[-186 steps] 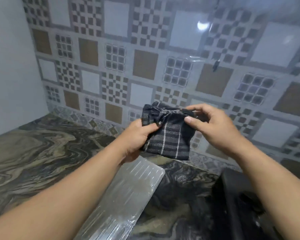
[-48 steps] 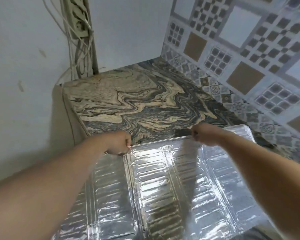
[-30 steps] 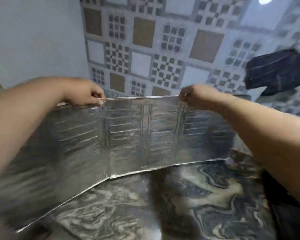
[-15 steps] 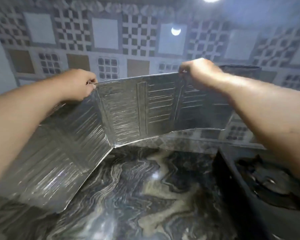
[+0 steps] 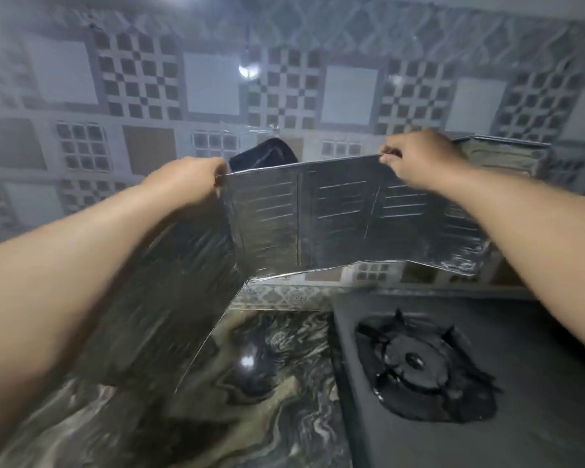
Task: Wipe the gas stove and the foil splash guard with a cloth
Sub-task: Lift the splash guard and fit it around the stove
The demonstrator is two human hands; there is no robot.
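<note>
I hold the folding foil splash guard (image 5: 338,224) upright in the air, above the back of the counter. My left hand (image 5: 190,180) pinches its top edge at the left fold, and my right hand (image 5: 416,160) pinches the top edge further right. Its left panel angles down toward me; its right panel reaches behind my right arm. The dark striped cloth (image 5: 264,158) hangs on the tiled wall, partly hidden behind the guard's top edge. The black gas stove (image 5: 507,373) lies at the lower right with one burner (image 5: 419,363) in view.
A swirled marble counter (image 5: 250,400) lies below the guard, left of the stove. The patterned tiled wall (image 5: 213,86) runs along the back behind a glossy clear sheet that reflects a lamp.
Both hands have carried the opened guard to the right, toward the stove. More of the stove and its burner shows, and the cloth on the wall now peeks over the guard's top edge.
</note>
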